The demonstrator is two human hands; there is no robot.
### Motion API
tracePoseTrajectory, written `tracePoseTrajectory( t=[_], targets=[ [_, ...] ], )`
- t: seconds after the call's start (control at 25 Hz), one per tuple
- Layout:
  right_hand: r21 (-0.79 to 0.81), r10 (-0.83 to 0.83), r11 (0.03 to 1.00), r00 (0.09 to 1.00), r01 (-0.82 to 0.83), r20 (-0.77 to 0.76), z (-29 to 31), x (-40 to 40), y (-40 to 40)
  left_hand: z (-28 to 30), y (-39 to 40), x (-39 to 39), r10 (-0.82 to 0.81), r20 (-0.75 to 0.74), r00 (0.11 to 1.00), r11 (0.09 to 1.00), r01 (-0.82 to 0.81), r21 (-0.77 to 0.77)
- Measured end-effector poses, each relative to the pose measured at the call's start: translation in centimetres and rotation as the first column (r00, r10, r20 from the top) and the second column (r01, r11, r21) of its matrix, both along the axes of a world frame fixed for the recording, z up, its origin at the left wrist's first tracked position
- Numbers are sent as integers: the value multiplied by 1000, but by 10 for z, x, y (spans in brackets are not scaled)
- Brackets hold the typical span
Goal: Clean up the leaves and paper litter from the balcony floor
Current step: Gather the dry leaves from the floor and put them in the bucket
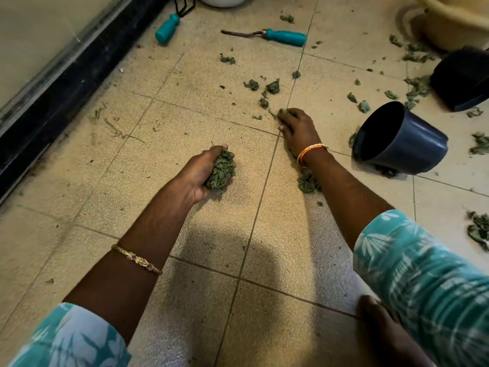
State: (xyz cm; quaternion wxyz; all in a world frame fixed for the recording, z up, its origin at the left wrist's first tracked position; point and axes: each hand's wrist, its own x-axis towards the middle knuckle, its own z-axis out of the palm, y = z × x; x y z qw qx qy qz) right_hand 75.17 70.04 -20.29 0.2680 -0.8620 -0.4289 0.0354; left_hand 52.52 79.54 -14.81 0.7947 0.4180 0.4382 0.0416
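Leaves (221, 172) crumpled green, gripped in left hand (201, 173), ribbed beige tiles (185, 83)

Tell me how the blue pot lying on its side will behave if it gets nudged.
The blue pot lies on its side with a round tapered wall, so it would probably roll in a curve. It looks empty and thin-walled, likely light. The smooth floor tiles may let it slide.
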Motion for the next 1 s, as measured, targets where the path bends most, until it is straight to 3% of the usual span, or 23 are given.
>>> tracePoseTrajectory(
  t=[0.24, 0.32, 0.36, 0.44, 0.52, 0.6, 0.76, 1.0],
  targets=[
    [170, -97, 980, 994, 104, -48, 6, -15, -10, -1, 2, 4, 4, 27, 1000, 1000, -4, -19],
    [271, -236, 906, 919, 326, -315, 15, -15, -10, -1, 3, 6, -8, 12, 1000, 1000, 9, -27],
    [286, -267, 834, 800, 471, -538, 23, -16, -10, 1, 3, 7, -14, 3, 1000, 999, 14, -35],
    [206, -152, 720, 440, 663, -885, 46, -16, -16, 10, -1, 10, -17, -29, 999, 998, 15, -67],
    [81, 44, 672, 69, 737, -997, 74, -16, -33, 33, -11, 15, -22, -86, 996, 995, 14, -103],
    [7, 210, 636, -164, 771, -964, 116, -26, -54, 70, -25, 16, -46, -124, 991, 990, 29, -137],
    [-155, 342, 544, -387, 824, -856, 229, -64, -88, 184, -48, 12, -44, -168, 985, 981, 11, -193],
    [-320, 265, 419, -451, 850, -852, 427, -116, -111, 390, -74, -26, 6, -191, 982, 970, -52, -236]
  ],
)
